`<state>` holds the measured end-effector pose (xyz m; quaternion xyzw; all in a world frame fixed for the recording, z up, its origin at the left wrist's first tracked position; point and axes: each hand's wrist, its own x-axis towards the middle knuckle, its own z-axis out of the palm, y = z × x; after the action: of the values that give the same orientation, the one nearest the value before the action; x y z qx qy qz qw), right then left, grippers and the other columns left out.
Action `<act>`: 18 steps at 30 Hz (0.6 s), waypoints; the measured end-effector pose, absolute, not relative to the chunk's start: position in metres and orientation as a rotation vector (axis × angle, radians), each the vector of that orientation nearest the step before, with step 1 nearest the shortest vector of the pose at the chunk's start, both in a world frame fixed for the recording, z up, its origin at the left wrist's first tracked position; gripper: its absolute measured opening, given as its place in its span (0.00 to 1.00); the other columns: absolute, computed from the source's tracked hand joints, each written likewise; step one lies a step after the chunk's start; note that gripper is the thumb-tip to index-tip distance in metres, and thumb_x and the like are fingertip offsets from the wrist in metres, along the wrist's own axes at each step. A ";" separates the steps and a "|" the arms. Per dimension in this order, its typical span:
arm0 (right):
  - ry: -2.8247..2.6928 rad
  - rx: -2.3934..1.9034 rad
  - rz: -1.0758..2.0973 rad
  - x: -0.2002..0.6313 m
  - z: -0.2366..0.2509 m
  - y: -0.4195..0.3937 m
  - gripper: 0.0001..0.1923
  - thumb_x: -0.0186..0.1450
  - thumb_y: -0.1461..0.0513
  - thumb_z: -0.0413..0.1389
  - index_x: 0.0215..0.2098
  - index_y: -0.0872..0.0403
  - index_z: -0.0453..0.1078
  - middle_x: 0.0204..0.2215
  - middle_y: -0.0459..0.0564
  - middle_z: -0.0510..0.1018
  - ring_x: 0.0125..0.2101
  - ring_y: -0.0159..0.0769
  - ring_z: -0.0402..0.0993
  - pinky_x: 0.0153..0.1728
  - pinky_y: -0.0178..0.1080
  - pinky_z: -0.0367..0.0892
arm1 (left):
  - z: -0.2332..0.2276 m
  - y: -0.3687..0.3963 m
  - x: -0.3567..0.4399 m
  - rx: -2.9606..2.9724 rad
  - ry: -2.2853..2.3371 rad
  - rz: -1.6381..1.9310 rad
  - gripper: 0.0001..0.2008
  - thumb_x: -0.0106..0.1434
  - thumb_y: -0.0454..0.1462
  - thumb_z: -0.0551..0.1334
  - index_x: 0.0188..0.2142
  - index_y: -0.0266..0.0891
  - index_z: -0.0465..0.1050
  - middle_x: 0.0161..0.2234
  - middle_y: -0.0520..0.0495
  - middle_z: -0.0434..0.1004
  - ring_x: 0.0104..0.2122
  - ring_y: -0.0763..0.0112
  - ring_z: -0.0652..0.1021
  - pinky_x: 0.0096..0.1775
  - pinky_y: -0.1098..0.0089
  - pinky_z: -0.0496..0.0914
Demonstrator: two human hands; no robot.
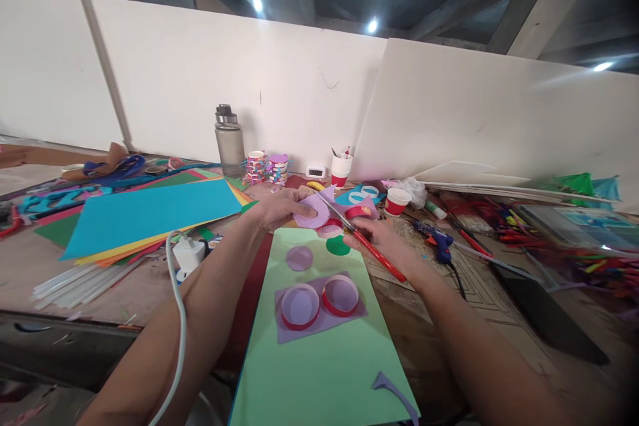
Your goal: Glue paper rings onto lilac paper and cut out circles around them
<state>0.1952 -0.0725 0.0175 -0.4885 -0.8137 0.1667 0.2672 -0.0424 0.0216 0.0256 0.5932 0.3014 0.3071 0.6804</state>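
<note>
- Fingers of the left hand (279,208) pinch a lilac paper piece (312,213) by its left edge, thumb on top; the right hand (384,243) is closed round the red handles of the scissors (367,243), whose blades reach up-left to the paper's right edge. How far the blades are parted is hard to make out.
- Nearest the camera lies a light green sheet (324,366) with a curled lilac offcut (394,389) near its lower right corner — its end is cut off by the frame.
- On the sheet sits a lilac rectangle (319,319) bearing two red-rimmed rings (319,303), side by side; a loose lilac disc (299,257) lies just beyond.
- A white cable (177,319) crosses the left forearm and runs to a white charger (188,254).
- Right of the hand: a blue glue gun (434,239).
- To the left, a stack of coloured card (150,216), blue on top.
- Further back, partly hidden by the hands, small red paper cups (397,201); then a grey bottle (228,141) against the white board wall (299,93).
- Clutter at far right is too blurred to identify.
</note>
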 end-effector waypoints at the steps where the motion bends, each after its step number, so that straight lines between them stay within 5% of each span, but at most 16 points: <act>1: -2.198 -1.323 0.454 0.195 0.018 -0.073 0.19 0.66 0.47 0.51 0.27 0.51 0.60 0.23 0.42 0.64 0.26 0.32 0.57 0.28 0.35 0.54 | 0.025 0.022 -0.044 1.332 0.691 0.679 0.15 0.38 0.33 0.76 0.28 0.33 0.80 0.23 0.44 0.79 0.26 0.68 0.76 0.30 0.71 0.69; 14: -2.095 -1.299 0.366 0.193 -0.001 -0.056 0.21 0.62 0.47 0.57 0.22 0.51 0.59 0.20 0.42 0.61 0.24 0.32 0.54 0.26 0.36 0.54 | 0.021 0.031 -0.053 1.380 0.789 0.629 0.12 0.37 0.33 0.76 0.23 0.35 0.78 0.23 0.43 0.79 0.23 0.68 0.77 0.26 0.72 0.69; 18: -1.770 -1.289 0.457 0.194 -0.003 -0.051 0.20 0.60 0.45 0.59 0.28 0.51 0.64 0.20 0.41 0.62 0.22 0.30 0.55 0.24 0.35 0.55 | 0.018 0.032 -0.048 1.426 0.744 0.702 0.12 0.39 0.35 0.75 0.25 0.34 0.79 0.25 0.43 0.80 0.26 0.67 0.78 0.29 0.71 0.70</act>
<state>0.1938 -0.0512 -0.0032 -0.5182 -0.7118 0.1836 0.4371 -0.0484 0.0316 0.0175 0.6248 0.3261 0.3075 0.6393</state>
